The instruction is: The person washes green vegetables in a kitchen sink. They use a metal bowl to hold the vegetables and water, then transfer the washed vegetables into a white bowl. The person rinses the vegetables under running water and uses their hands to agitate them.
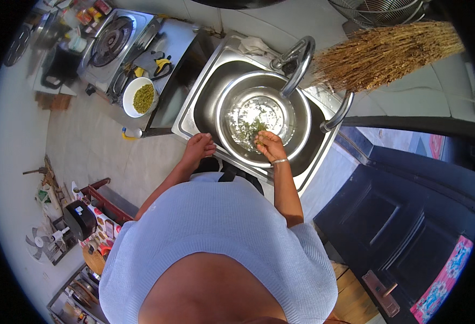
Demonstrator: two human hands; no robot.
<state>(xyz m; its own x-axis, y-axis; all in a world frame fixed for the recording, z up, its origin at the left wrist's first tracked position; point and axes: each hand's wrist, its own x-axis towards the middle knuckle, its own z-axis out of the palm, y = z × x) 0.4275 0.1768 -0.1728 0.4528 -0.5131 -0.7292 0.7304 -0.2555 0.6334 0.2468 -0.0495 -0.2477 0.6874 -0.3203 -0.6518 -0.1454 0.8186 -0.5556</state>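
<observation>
A wide steel basin stands in the metal sink, holding water with small green bits afloat toward its near side. Over the basin's near right part is my right hand, a bracelet at its wrist. Its fingers are pinched together on some of the green bits. My left hand hovers by the sink's near left edge, outside the basin, fingers curled in; whatever they may hold is hidden. A white bowl heaped with small green pieces sits on the counter to the left.
A curved faucet reaches over the basin from behind. A straw broom juts in at the far right. Left of the sink are a gas stove and yellow-and-black scissors. A dark door is at right.
</observation>
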